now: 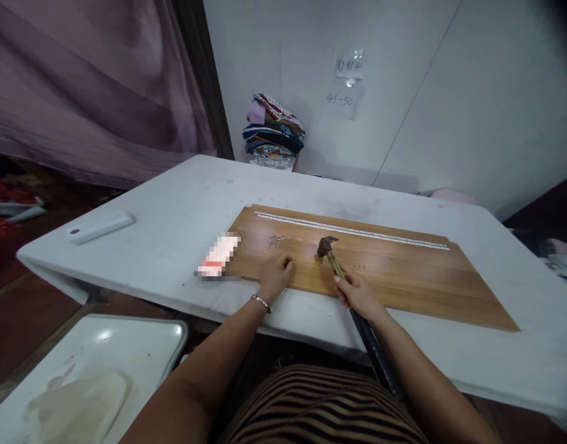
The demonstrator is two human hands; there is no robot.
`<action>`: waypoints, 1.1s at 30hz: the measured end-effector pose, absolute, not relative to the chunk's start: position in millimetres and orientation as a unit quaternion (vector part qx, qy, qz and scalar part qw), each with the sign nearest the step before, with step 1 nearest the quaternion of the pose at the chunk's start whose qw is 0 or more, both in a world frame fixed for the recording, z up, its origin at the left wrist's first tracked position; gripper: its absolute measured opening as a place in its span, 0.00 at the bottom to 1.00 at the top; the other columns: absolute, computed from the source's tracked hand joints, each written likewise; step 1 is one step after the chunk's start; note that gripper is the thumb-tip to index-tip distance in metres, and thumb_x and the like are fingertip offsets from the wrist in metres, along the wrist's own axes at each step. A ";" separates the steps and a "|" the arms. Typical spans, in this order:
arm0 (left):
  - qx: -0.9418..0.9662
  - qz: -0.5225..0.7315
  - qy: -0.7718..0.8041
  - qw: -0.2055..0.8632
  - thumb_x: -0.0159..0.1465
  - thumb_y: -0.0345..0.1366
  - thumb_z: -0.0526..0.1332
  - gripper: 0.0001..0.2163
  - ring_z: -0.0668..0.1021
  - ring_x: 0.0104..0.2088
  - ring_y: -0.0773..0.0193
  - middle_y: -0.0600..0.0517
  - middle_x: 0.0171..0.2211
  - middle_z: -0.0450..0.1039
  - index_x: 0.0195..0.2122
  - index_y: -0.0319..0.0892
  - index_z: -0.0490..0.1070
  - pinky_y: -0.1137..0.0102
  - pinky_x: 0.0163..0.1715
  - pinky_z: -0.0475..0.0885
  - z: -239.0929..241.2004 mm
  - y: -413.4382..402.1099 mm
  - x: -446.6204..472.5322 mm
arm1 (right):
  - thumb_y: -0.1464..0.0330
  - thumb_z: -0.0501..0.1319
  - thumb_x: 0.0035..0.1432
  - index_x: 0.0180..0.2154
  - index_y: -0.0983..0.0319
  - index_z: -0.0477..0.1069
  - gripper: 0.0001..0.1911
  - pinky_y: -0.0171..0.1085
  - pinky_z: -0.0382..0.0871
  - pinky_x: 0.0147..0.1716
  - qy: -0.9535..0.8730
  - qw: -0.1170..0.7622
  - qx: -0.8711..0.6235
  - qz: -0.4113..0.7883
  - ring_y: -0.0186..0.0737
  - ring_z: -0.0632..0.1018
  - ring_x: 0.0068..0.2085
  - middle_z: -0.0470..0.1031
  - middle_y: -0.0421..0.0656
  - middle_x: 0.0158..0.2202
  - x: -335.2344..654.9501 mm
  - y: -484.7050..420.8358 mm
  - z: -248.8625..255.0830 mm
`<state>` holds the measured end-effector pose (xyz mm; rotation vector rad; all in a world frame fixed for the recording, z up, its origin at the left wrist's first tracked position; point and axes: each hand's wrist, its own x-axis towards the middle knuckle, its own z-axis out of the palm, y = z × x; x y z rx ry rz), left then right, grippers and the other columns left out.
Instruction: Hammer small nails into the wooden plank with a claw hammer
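My right hand [357, 295] is wrapped around the handle of a claw hammer [329, 250], its metal head just above or on a brown wooden board [403, 290]. The black lower end of the handle slopes back toward my body. To the left, my left hand [276, 274] rests at the board's near edge with its fingers curled; whatever they may hold is hidden. A small heap of nails [277, 242] lies on the board beyond the left hand. Several tiny dark marks run in a row right of the hammer; I cannot tell whether they are nails or holes.
Two white strips [352, 230] with markings run along the board's far side. A blurred-out phone-like object [218, 256] is at its left end. The white table [172, 203] also carries a white oblong object [100, 227]. Folded clothes [274, 132] are stacked by the wall; a white stool [139, 336] stands lower left.
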<state>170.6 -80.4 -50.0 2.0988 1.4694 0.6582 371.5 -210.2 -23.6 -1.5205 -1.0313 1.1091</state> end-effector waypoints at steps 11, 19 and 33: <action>0.764 0.248 0.540 0.252 0.67 0.34 0.59 0.08 0.79 0.39 0.62 0.51 0.39 0.81 0.39 0.44 0.79 0.70 0.39 0.67 -50.1 -80.8 170.7 | 0.54 0.64 0.55 0.56 0.63 0.68 0.31 0.32 0.57 0.13 -0.422 0.484 -0.620 0.452 0.31 0.61 0.15 0.63 0.30 0.17 371.9 -210.0 -24.5; 0.761 0.249 0.543 0.252 0.67 0.34 0.60 0.08 0.79 0.39 0.62 0.52 0.38 0.81 0.39 0.45 0.79 0.70 0.38 0.67 -51.0 -80.9 170.3 | 0.54 0.64 0.55 0.60 0.65 0.66 0.35 0.33 0.57 0.13 -0.411 0.486 -0.624 0.453 0.32 0.62 0.15 0.64 0.31 0.18 371.6 -210.8 -20.8; 0.758 0.255 0.540 0.261 0.66 0.34 0.59 0.08 0.79 0.39 0.61 0.51 0.37 0.81 0.39 0.45 0.79 0.69 0.39 0.67 -50.9 -80.6 170.0 | 0.55 0.63 0.56 0.59 0.65 0.67 0.33 0.33 0.57 0.13 -0.421 0.479 -0.625 0.451 0.33 0.62 0.15 0.63 0.31 0.18 370.7 -210.2 -19.5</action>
